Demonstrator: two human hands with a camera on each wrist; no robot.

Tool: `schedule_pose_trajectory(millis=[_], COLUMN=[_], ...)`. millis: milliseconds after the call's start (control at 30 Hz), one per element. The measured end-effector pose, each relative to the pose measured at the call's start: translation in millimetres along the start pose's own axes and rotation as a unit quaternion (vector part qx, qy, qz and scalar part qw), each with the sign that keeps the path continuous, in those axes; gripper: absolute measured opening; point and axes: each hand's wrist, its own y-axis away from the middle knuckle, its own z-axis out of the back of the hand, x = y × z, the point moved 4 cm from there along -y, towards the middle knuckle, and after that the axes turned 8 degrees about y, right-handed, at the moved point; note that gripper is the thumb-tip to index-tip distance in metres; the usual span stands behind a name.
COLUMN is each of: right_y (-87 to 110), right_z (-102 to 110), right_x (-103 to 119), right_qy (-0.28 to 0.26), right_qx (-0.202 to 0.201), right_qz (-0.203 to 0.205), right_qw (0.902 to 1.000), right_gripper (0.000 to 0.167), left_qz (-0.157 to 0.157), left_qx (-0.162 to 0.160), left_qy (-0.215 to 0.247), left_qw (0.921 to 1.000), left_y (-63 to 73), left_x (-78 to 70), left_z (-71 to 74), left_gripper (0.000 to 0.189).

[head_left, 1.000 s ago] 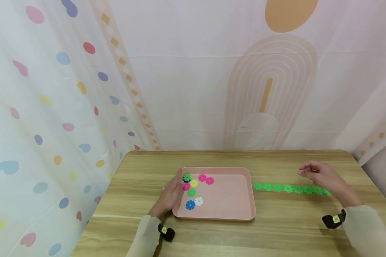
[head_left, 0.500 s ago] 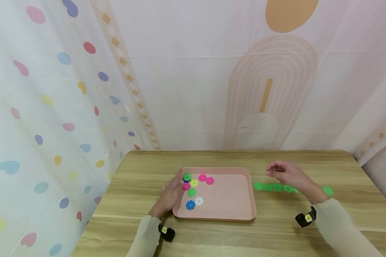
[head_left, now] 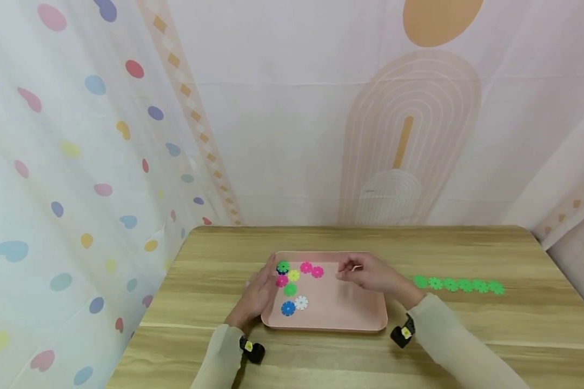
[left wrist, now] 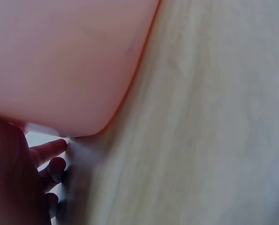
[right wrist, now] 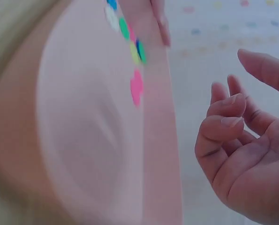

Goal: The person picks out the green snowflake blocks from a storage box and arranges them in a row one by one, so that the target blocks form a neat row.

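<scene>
My left hand point(head_left: 254, 298) rests along the left side of a pink tray point(head_left: 343, 316), fingers straight against its wall. In the left wrist view its fingers point(left wrist: 49, 151) show beside the tray's corner. Above the tray's right half is my right hand point(head_left: 371, 274), with fingers loosely bent, thumb apart and nothing held, as the right wrist view confirms. Flower-shaped plastic discs lie at the tray's left: a blue one point(head_left: 287, 308), a white one point(head_left: 301, 302), a yellow one point(head_left: 293, 275), two adjoining pink ones point(head_left: 312, 269), another pink point(head_left: 281, 281), and green ones point(head_left: 290, 289).
A row of several green flower discs point(head_left: 464, 285) lies on the wooden table point(head_left: 321, 359) right of the tray; its left end is hidden by my right arm. A patterned curtain point(head_left: 292, 135) hangs behind the table and on its left.
My right hand has moved left, from over the green row to above the tray, uncovering the row's right end. My left hand and the discs in the tray stay put.
</scene>
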Motion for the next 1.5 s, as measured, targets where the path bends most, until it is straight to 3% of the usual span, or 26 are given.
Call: schedule_pose_trajectory(millis=[167,500,733,1067,1500], right_y=[-17.3,-51.4,-62.8,-69.5,-74.9], right_z=[-30,-74,-98,-112,-116], right_x=[11,13,14,14,7], right_qy=[-0.004,-0.038,0.000,0.035,0.051], right_qx=[0.018,0.040,0.044,0.026,0.004], right_qz=[-0.010,-0.037,-0.074,-0.094,-0.116], right_qw=[0.9998,0.9978,0.9963,0.9946,0.9919], right_gripper=[0.018,0.029,0.032,0.041,0.026], left_qz=[0.000,-0.005,-0.003,-0.004,-0.017], left_qx=[-0.001,0.001,-0.001,0.002,-0.005], left_qy=[0.001,0.000,-0.013,-0.004,-0.004], left_qw=[1.0000,1.0000,0.9999,1.0000,0.9998], left_y=[0.2,-0.1,1.3,3.0,3.7], left_x=[-2.3,-0.8,0.8,-0.2,0.8], left_z=[-0.5,1.7,2.0,1.7,1.4], left_gripper=[0.055,0.055,0.056,0.055,0.055])
